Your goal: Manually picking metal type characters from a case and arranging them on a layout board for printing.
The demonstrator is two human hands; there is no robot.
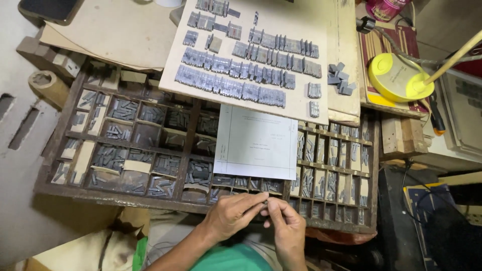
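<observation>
Type piece (265, 202) pinched between both hands, below white sheet (256, 142)

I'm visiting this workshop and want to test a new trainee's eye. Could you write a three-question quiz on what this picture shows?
1. True or false: both hands meet at the near edge of the wooden type case.
2. Where does the white paper sheet lie?
A. on the floor
B. across the case's compartments
C. under the yellow lamp base
3. What lies in rows on the pale board beyond the case?

Key
1. True: the left hand and the right hand pinch a small metal piece between their fingertips.
2. B
3. Grey metal type pieces, set side by side in lines.
</observation>
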